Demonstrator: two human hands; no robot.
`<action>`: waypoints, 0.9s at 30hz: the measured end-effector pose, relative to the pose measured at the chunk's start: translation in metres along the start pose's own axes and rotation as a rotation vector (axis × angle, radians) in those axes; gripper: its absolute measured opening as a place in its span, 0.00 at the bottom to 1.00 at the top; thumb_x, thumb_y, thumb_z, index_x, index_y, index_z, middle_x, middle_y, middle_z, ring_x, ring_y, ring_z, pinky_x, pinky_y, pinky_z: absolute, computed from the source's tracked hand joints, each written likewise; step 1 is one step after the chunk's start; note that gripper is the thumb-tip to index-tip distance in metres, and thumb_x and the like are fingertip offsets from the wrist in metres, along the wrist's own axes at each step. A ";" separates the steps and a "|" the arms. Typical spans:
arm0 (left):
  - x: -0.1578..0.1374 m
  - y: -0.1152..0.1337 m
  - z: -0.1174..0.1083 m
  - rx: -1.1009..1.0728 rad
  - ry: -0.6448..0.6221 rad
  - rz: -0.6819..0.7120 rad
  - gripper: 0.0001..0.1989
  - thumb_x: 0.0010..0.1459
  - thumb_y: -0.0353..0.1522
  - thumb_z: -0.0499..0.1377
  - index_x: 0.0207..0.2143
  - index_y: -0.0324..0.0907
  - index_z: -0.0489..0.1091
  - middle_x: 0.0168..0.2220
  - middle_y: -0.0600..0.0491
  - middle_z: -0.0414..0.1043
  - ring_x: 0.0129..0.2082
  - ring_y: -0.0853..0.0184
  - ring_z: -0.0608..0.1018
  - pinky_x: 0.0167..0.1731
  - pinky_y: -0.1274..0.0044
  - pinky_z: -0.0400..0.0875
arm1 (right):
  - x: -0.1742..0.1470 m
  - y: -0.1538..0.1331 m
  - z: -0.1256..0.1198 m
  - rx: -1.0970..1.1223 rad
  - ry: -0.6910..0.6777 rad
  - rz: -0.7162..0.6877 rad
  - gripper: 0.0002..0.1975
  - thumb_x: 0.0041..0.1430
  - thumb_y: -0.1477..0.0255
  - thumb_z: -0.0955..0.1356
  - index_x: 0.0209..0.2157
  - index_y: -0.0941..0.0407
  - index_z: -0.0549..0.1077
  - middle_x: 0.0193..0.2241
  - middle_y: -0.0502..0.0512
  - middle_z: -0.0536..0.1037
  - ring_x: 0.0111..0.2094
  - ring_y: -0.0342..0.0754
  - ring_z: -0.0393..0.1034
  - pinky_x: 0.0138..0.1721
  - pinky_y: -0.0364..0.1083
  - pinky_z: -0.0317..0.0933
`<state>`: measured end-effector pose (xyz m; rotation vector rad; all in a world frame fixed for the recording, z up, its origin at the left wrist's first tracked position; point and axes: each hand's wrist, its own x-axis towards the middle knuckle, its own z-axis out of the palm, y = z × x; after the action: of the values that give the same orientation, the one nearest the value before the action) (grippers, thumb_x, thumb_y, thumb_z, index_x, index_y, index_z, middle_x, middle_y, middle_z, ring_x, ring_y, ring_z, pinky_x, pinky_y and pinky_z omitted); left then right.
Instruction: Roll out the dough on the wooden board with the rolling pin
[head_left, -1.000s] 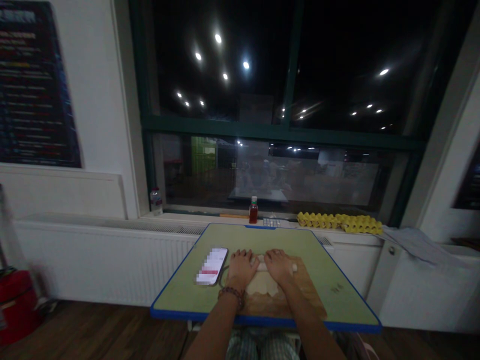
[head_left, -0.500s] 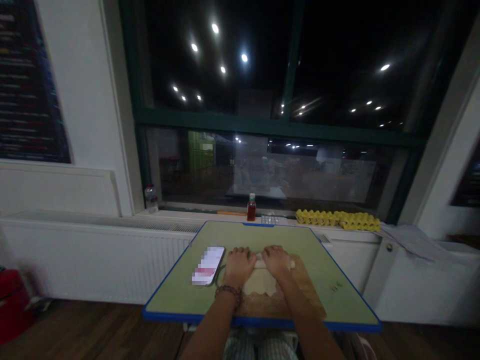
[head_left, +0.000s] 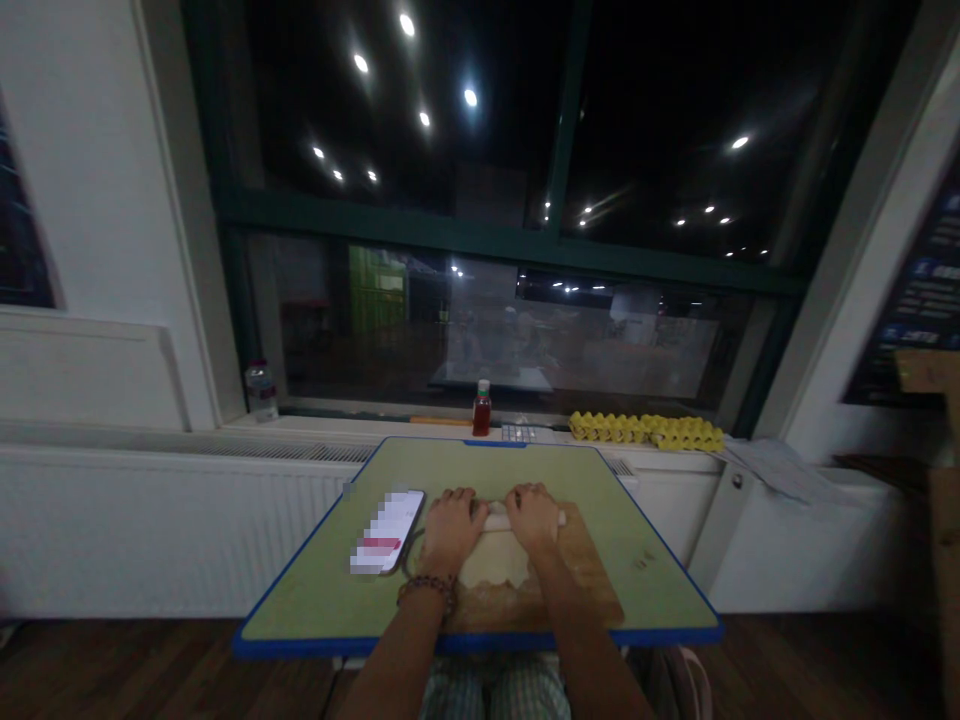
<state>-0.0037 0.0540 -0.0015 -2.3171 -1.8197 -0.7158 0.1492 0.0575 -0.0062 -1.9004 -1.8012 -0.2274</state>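
Note:
A sheet of pale dough [head_left: 495,560] with a ragged near edge lies on a wooden board [head_left: 589,575]. Across its far part rests a light rolling pin [head_left: 497,522], whose right end [head_left: 561,518] sticks out past my right hand. My left hand [head_left: 452,525], with a beaded bracelet at the wrist, curls over the left part of the pin and hides that end. My right hand [head_left: 534,515] is closed over the right part, fingers bent forward. Between the two hands a short stretch of the pin shows.
The green table [head_left: 315,590] has a blue rim. Left of the board lies a phone [head_left: 390,535] beside a dark curved cord or handle [head_left: 410,550]. On the windowsill are a bottle of red liquid [head_left: 481,410], yellow egg trays [head_left: 645,430] and a clear bottle [head_left: 262,390].
The view has turned to the right, so the whole scene sits further left. Both hands stay on the rolling pin, with little visible movement over the dough.

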 end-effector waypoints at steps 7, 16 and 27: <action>-0.001 -0.001 0.001 -0.006 0.016 -0.002 0.16 0.65 0.36 0.49 0.43 0.38 0.74 0.43 0.45 0.77 0.47 0.56 0.75 0.45 0.67 0.65 | -0.001 0.001 -0.001 0.055 -0.002 -0.029 0.16 0.66 0.69 0.60 0.37 0.55 0.79 0.38 0.56 0.81 0.44 0.49 0.71 0.40 0.43 0.58; -0.002 0.000 0.000 0.002 0.008 0.000 0.16 0.65 0.36 0.49 0.41 0.39 0.73 0.42 0.45 0.77 0.46 0.57 0.75 0.45 0.68 0.65 | -0.003 0.001 -0.001 0.051 -0.040 -0.014 0.15 0.65 0.68 0.59 0.37 0.52 0.78 0.37 0.54 0.81 0.37 0.47 0.75 0.35 0.42 0.57; -0.006 0.000 -0.001 0.004 0.032 0.083 0.16 0.65 0.39 0.49 0.39 0.41 0.73 0.42 0.47 0.77 0.45 0.59 0.75 0.45 0.68 0.63 | -0.004 0.004 -0.001 0.112 -0.071 -0.038 0.15 0.65 0.67 0.60 0.36 0.52 0.78 0.37 0.53 0.82 0.38 0.46 0.75 0.36 0.41 0.58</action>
<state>-0.0051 0.0489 -0.0034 -2.3481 -1.6993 -0.7324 0.1531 0.0537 -0.0077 -1.8186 -1.8575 -0.0714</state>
